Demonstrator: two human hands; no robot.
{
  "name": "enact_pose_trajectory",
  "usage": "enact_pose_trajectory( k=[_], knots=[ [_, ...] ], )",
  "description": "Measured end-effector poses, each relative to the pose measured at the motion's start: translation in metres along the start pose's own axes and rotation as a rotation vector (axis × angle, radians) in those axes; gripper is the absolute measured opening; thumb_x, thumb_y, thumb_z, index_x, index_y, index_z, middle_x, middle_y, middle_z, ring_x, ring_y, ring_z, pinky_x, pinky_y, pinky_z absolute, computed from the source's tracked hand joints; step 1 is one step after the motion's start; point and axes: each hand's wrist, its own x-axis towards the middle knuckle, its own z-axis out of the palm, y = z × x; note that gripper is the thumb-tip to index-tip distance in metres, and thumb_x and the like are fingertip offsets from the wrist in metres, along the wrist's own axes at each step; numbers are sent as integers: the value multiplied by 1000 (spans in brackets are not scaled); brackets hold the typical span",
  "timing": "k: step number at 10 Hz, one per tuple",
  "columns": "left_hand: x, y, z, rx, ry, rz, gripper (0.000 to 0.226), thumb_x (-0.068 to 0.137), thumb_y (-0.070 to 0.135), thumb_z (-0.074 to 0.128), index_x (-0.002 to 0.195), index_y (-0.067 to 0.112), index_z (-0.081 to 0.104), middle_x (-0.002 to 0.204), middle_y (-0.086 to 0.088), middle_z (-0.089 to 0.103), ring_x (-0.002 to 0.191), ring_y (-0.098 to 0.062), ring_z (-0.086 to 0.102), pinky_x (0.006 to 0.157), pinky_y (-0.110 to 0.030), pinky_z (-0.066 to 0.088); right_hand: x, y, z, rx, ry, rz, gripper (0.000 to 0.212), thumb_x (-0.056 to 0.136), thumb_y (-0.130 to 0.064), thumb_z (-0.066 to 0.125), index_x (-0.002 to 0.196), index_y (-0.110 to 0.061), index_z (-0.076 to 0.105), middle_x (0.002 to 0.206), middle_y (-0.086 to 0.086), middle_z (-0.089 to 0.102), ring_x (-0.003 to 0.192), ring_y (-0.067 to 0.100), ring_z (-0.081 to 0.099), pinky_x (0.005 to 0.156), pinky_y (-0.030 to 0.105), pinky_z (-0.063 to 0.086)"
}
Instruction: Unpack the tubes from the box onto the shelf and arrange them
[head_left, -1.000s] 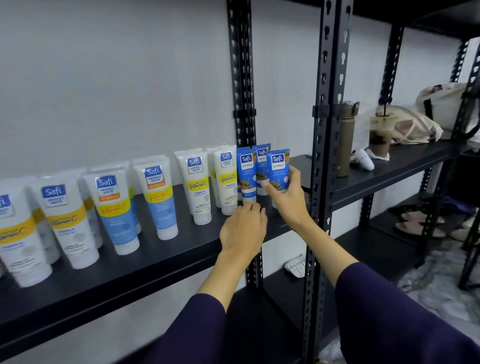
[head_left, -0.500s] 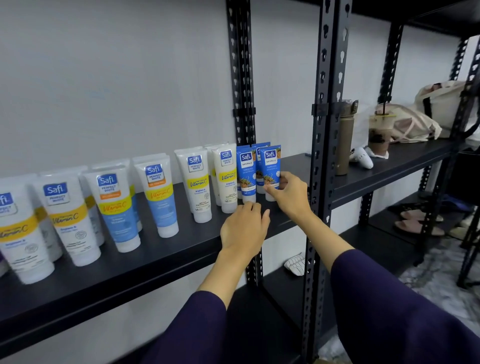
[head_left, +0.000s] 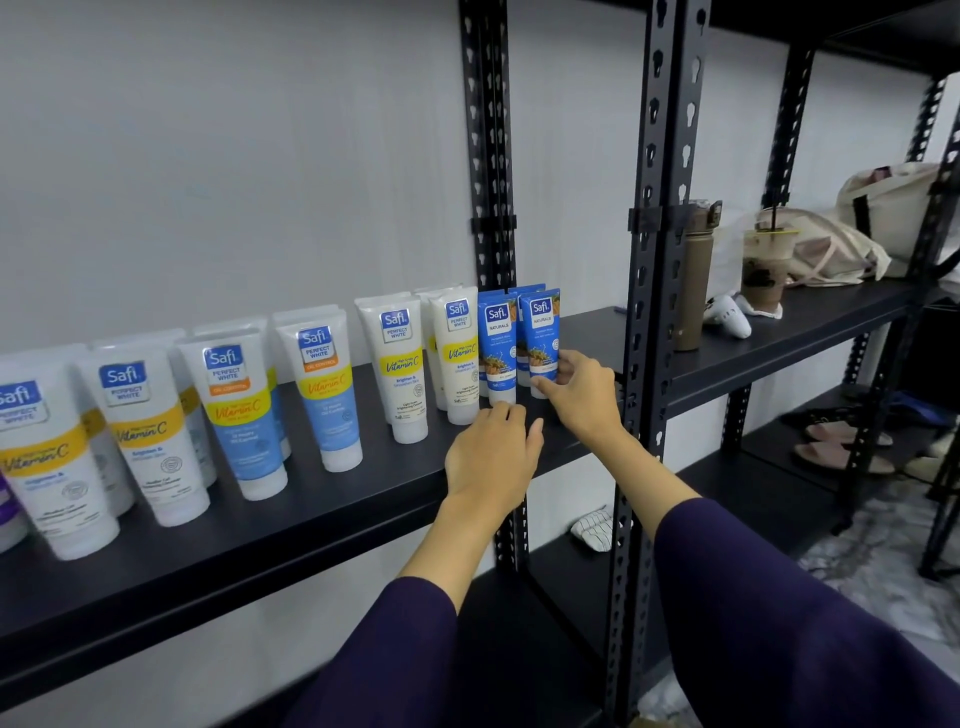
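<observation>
A row of white Safi tubes (head_left: 322, 384) stands cap-down along the black shelf (head_left: 311, 525). At the row's right end stand three smaller blue Safi Naturals tubes. My right hand (head_left: 582, 400) pinches the lower part of the rightmost blue tube (head_left: 540, 332), thumb in front and fingers behind, with the tube upright on the shelf. My left hand (head_left: 488, 457) lies on the shelf edge, its bent fingertips touching the white cap of the front-left blue tube (head_left: 496, 343). No box is in view.
Black perforated posts (head_left: 644, 364) stand just right of the blue tubes. Beyond them the neighbouring shelf holds a brown bottle (head_left: 693, 291), an iced drink cup (head_left: 763, 270), a white controller (head_left: 727, 317) and cloth bags (head_left: 826, 249). Sandals (head_left: 836, 441) lie on a lower shelf.
My right hand has brought the blue tube left and down, so it stands close beside the other blue tubes. My left hand has barely moved.
</observation>
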Motion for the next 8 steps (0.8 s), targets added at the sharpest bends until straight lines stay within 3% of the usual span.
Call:
enact_pose_trajectory(
  k=[3,4,6,7,8],
  knots=[
    [2,-1,0,3,-4,4,41,102,41,26,120,16,53,114,-1,58,99,-15,56,66,-26,41,-1,1,2,15,14,28,48,83,-19,72,125,-6,54,115,7,67,100,13,64,89,31,53],
    [1,-2,-2,-39,-20,1,41,102,41,27,122,15,53,116,-1,58,100,-16,56,68,-27,43,-8,-3,-1,48,28,43,46,84,-17,71,124,-6,51,119,8,64,106,13,59,85,21,46],
    [3,-8,-14,-279,3,-77,31,102,31,34,109,12,59,107,-4,61,90,-17,57,70,-29,46,-27,-14,-10,-8,109,-51,25,90,-16,62,112,-7,57,110,7,63,97,11,56,78,20,43],
    [-8,-18,-32,-295,83,-133,27,101,27,38,104,12,59,100,-5,62,83,-16,55,65,-29,43,-38,-37,-10,38,76,-139,18,92,-18,59,109,-10,59,109,3,65,97,10,57,80,25,50],
    [-23,-29,-56,-228,120,-171,27,100,29,38,101,14,60,99,-3,62,88,-22,58,65,-33,43,-50,-69,-5,54,3,-224,19,93,-20,57,109,-10,61,109,3,65,96,9,58,77,22,51]
  ],
)
